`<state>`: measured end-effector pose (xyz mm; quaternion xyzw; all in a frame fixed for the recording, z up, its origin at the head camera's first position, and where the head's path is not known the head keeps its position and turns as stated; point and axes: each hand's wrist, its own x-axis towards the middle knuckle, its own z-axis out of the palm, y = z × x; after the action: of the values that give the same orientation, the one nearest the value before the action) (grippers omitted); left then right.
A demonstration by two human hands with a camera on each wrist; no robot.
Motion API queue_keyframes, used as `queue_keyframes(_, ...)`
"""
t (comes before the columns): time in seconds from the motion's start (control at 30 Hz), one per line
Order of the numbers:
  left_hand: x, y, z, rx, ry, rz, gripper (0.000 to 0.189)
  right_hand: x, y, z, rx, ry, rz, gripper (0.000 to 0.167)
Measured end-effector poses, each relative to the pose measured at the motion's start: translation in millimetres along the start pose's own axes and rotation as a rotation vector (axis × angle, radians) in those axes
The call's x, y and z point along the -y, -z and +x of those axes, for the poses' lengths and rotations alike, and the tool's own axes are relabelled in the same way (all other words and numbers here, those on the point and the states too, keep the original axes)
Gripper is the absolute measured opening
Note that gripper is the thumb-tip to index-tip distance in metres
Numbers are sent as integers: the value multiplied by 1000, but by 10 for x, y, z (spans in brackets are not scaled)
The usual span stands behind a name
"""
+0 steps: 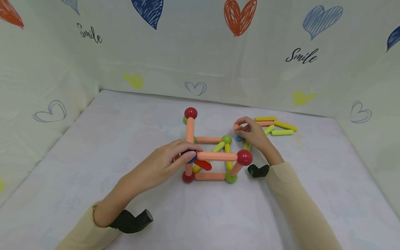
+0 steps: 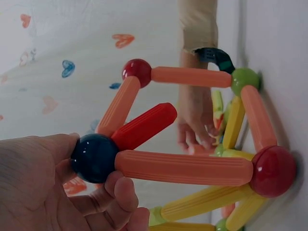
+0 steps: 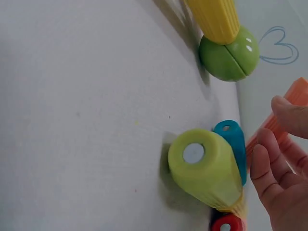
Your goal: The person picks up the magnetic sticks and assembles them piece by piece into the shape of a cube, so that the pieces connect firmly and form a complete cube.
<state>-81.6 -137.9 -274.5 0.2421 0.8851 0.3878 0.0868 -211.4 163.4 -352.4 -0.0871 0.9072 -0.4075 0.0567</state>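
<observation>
My left hand (image 1: 157,161) grips a dark blue ball (image 2: 94,158) at an upper corner of a magnetic stick-and-ball frame. Two orange sticks (image 2: 185,167) and a short red stick (image 2: 147,126) extend from that ball; the red one's other end is free. Upper red balls (image 1: 244,157) and lower green balls (image 1: 231,177) form other corners, with yellow sticks (image 1: 228,156) low in the frame. Over at the right, my right hand (image 1: 254,133) pinches an orange stick (image 3: 296,96) between thumb and fingers, just above loose pieces on the table.
Beside the right hand lie a light green stick (image 3: 207,166), a blue piece (image 3: 233,144) and a red-ended piece (image 3: 227,224). Several yellow, green and orange sticks (image 1: 282,132) lie farther right on the white table (image 1: 125,114). A printed cloth (image 1: 175,52) hangs behind.
</observation>
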Motion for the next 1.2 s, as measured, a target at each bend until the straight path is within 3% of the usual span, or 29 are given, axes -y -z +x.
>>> queue_keyframes(0.2, -7, -2, -1, -1, 1, 4, 31, 113, 154, -272, -94, 124, 140, 34)
queue_keyframes(0.37, -11, 1, -1, -2, 7, 16, 31, 319, 307, -571, -184, 281, 289, 32)
queue_keyframes(0.57, -20, 4, 4, -14, -3, 29, 29, 625, 505, -988, -264, 542, 500, 36)
queue_keyframes(0.67, -16, 2, 7, -24, -15, 37, 29, 753, 546, -1206, -262, 665, 573, 36)
queue_keyframes(0.77, -10, 1, 10, -33, -22, 54, 30, 847, 516, -1393, -221, 727, 515, 35)
queue_keyframes(0.83, -10, 1, 15, -33, -24, 69, 32, 889, 463, -1491, -179, 718, 390, 34)
queue_keyframes(1.0, -27, -2, 33, -30, -25, 123, 39, 938, 243, -1629, -72, 611, 21, 41)
queue_keyframes(1.2, -15, -14, 51, -58, -54, 162, 42, 890, -154, -1616, 49, 536, -186, 27)
